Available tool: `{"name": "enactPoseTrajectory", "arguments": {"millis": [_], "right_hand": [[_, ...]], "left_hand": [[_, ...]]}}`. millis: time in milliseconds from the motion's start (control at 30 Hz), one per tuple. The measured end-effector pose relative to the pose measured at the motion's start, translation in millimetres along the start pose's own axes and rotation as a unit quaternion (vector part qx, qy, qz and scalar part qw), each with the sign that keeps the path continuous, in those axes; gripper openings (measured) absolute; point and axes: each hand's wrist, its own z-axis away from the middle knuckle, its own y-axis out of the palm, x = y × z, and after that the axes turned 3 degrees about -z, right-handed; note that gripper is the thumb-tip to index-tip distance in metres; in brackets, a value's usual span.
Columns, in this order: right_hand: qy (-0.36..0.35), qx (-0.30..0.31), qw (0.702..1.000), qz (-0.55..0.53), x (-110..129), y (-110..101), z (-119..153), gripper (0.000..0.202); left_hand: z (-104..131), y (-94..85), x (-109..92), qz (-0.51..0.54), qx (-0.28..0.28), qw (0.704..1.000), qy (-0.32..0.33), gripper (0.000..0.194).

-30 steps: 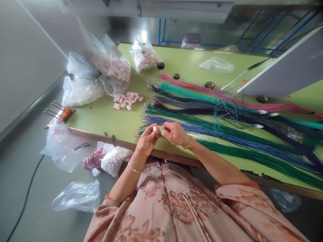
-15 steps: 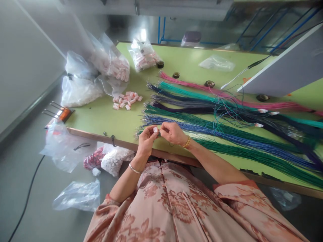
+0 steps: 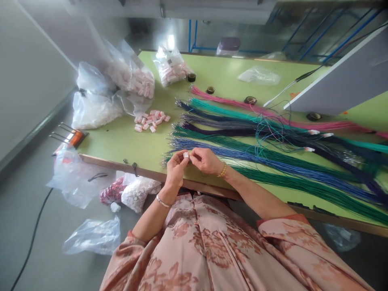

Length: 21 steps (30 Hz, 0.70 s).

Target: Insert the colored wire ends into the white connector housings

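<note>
Between the thumb and fingers of my left hand [image 3: 176, 168] is a small white connector housing [image 3: 186, 155]. My right hand [image 3: 208, 161] is pinched closed right beside it, fingertips almost touching the housing. What those fingertips hold is too small to make out, though a thin dark wire seems to hang below them. Both hands are over the table's near edge, in front of the blue wires [image 3: 206, 146] and green wires [image 3: 260, 173]. Up and to the left lies a loose pile of pink-and-white connector housings [image 3: 151, 120].
Pink wires [image 3: 230, 98] and other wire bundles stretch rightward across the green table [image 3: 112, 141]. Plastic bags of housings [image 3: 172, 68] stand at the back left. Rolls of black tape [image 3: 250, 100] lie behind the wires. A grey panel [image 3: 339, 81] rises at the right.
The whole view has shifted very slightly. Both hands keep nearly the same pose, with the white connector housing still in my left fingers.
</note>
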Motion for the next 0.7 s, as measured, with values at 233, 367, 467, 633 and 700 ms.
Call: {"name": "enactPoseTrajectory", "arguments": {"millis": [233, 367, 467, 633, 700], "right_hand": [[0.004, 0.003, 0.995, 0.1, 1.2, 4.6, 2.2, 0.011], [0.023, 0.016, 0.991, 0.132, 1.0, 4.2, 0.9, 0.01], [0.031, 0.039, 0.997, 0.056, -2.0, -13.2, -8.0, 0.014], [0.045, -0.036, 0.995, 0.084, -25.2, -43.2, -47.4, 0.016], [0.055, -0.036, 0.989, 0.133, -37.1, -43.0, -66.7, 0.015]], "left_hand": [[1.5, 2.4, 0.7, -0.007, -0.01, 1.0, 0.008, 0.037], [0.8, 6.1, 1.4, -0.019, -0.009, 1.0, 0.01, 0.036], [-4.7, 4.7, -0.9, -0.009, 0.006, 1.0, -0.001, 0.038], [-14.2, -1.5, -4.2, 0.02, 0.009, 1.0, -0.019, 0.038], [-15.1, -2.8, -4.0, 0.025, 0.014, 0.999, -0.024, 0.038]]}}
